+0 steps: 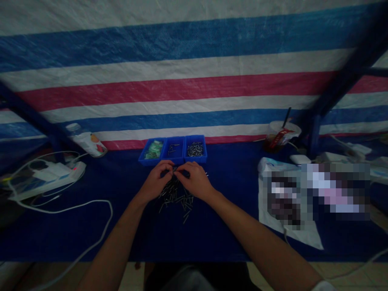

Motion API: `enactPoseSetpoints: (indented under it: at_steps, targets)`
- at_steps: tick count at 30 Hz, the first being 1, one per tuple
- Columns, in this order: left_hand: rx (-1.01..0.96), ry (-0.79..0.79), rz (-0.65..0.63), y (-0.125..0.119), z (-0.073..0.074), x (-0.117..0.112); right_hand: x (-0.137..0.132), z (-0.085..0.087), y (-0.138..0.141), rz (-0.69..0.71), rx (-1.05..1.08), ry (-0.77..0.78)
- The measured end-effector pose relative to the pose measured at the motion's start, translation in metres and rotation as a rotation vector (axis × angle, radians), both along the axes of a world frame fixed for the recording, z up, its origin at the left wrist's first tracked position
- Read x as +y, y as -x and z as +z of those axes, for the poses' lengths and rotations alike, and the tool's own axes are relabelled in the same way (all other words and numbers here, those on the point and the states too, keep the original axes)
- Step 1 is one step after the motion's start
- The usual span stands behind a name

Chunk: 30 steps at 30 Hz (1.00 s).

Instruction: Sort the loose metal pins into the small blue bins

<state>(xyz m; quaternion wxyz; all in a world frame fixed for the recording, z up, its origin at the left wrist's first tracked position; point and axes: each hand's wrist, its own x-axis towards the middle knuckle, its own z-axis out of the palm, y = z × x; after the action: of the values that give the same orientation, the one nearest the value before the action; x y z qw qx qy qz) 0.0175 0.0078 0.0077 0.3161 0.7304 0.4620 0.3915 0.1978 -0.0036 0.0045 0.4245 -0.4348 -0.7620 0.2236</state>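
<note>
My left hand [157, 180] and my right hand [195, 178] meet above the pile, fingertips close together in a pinch. What sits between the fingertips is too small and dark to make out. Under and in front of them lies a loose pile of thin metal pieces [174, 195] that look like long screws or pins. Just behind the hands stand three blue bins: the left bin [145, 161] contains green and clear small pieces, the middle bin [175, 155] a few thin pieces, and the right bin [204, 155] many short metal parts.
On the left are a white power strip [68, 178], a looping white cable [109, 206] and a bottle lying tilted [92, 143]. To the right stand a cup with a straw [277, 137] and a white plastic bag [263, 210]. A striped tarp [194, 48] hangs behind the blue table [230, 226].
</note>
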Motion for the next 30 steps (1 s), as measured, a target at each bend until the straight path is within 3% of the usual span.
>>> enactPoseSetpoints:
  at_steps: [6,11,18,23,27,30]
  targets:
    - [-0.12,0.047,-0.021,-0.001,-0.001,-0.004,0.001,-0.004,0.007,0.054,0.313,0.206]
    - [-0.144,0.039,-0.012,-0.003,-0.001,-0.006,0.003,-0.009,0.01,0.089,0.457,0.31]
    - [-0.142,0.0,0.055,-0.006,-0.002,-0.005,0.003,-0.01,0.012,0.053,0.538,0.336]
    - [-0.215,0.02,0.205,-0.004,0.002,-0.004,0.001,-0.007,0.011,0.163,0.655,0.418]
    - [-0.215,0.031,0.298,-0.003,0.004,-0.005,0.003,-0.005,0.009,0.125,0.617,0.404]
    - [-0.234,0.062,0.289,-0.003,0.004,-0.006,0.006,-0.005,0.006,0.098,0.575,0.382]
